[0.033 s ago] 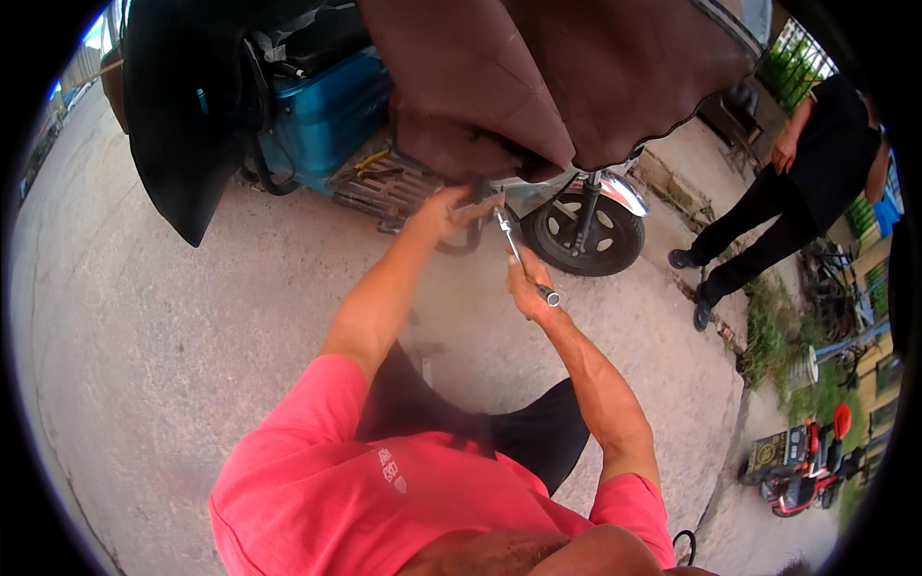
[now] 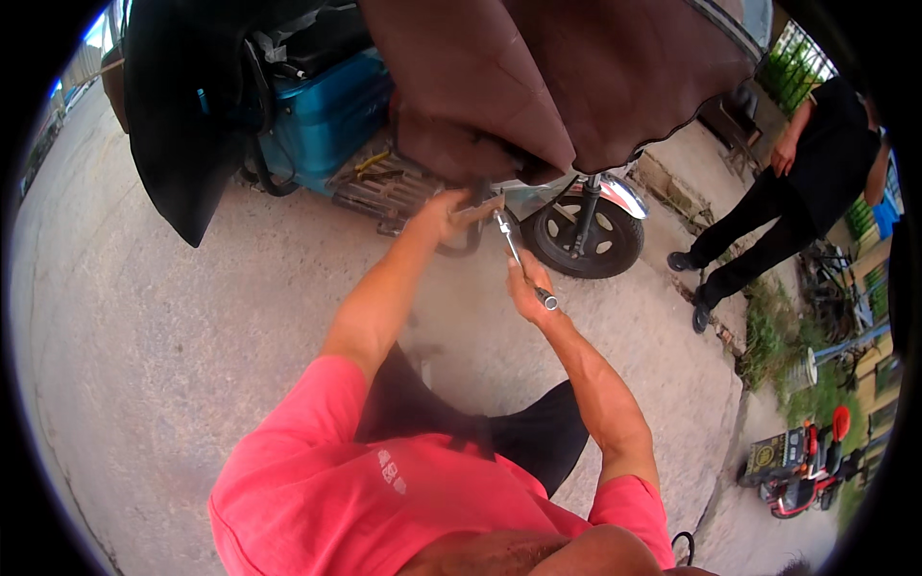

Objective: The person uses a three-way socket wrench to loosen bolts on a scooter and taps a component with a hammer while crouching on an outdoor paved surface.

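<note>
A shiny metal socket wrench point(image 2: 512, 242) is gripped in my right hand point(image 2: 525, 285), its hollow socket end pointing back toward me and its far end close to my left hand. My left hand point(image 2: 448, 214) is slightly blurred and seems closed around a flat brownish piece point(image 2: 482, 208) beside the front of the scooter. What that piece is, I cannot make out. Just right of both hands is the scooter's front wheel point(image 2: 597, 238), under a silver and red mudguard point(image 2: 625, 195). A brown padded cover point(image 2: 471, 72) drapes over the front and hides the handlebar area.
Yellow-handled tools point(image 2: 373, 163) lie on the slatted footboard point(image 2: 360, 192), in front of the blue body point(image 2: 322, 120). On the right, a person in black point(image 2: 802, 192) stands near weeds and a kerb. A red scooter point(image 2: 802, 470) is parked at the lower right on the concrete.
The wrench in my right hand has tipped down very slightly. My left hand and the scooter look the same.
</note>
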Available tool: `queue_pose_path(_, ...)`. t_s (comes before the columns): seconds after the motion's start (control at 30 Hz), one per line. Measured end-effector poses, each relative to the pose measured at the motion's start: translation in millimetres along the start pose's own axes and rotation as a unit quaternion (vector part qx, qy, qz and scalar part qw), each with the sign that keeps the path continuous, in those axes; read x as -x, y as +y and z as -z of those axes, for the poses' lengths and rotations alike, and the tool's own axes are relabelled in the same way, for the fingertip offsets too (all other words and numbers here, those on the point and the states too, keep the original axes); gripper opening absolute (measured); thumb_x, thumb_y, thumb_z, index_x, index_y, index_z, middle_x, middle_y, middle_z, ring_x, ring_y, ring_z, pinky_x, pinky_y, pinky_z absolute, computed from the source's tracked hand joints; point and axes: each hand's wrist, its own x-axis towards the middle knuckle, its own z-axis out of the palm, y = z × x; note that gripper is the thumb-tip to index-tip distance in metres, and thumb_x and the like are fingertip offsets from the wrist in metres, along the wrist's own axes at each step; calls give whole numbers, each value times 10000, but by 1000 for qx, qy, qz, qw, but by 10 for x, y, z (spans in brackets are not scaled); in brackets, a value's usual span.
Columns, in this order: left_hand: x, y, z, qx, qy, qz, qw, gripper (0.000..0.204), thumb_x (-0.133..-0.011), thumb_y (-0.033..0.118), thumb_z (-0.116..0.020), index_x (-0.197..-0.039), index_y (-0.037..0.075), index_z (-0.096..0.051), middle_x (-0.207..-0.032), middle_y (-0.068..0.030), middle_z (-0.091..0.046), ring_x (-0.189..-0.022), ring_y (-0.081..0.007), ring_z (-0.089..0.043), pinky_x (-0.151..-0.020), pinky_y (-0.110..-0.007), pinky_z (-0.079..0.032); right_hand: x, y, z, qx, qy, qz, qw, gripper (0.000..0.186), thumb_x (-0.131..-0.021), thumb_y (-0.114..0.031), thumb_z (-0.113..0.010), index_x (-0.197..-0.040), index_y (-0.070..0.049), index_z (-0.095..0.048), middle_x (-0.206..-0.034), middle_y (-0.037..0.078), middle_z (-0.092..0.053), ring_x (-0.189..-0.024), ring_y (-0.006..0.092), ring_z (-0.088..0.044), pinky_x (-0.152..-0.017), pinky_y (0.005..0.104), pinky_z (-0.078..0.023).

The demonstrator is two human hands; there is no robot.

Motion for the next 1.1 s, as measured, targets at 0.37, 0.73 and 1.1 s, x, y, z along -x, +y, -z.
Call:
queue_pose_path(0.37, 73, -58, -188, -10, 56, 15, 998, 473, -1040, 213, -426, -1355, -138, -453, -1235, -270, -644, -1086, -356, -692, -740, -326, -673, -51, 108, 39, -14, -24, 22, 999, 327, -1039, -232, -481, -1227, 9, -597, -642, 53, -539, -575, 153, -547, -554, 349, -437)
queue_pose_path(0.73, 124, 25, -145, -90, 62, -55, 993, 599, -1001, 197, -428, -1381, -237, -270, -1323, -395, -508, -1207, -485, -583, -1032, -452, -548, -13, 106, -166, -288, -44, -130, 948, 331, -1066, -231, -463, -1303, -32, -580, -646, -52, -419, -547, 56, -372, -494, 247, -288)
queue_pose_path(1.1, 527, -289, -597, -67, 83, -120, 987, 668, -984, 234, -445, -1400, -247, -242, -1408, -385, -466, -1291, -457, -531, -1161, -396, -391, 15, -45, -144, -218, -21, -128, 967, 329, -1072, -223, -456, -1281, 12, -555, -615, -54, -394, -508, 52, -357, -467, 244, -290)
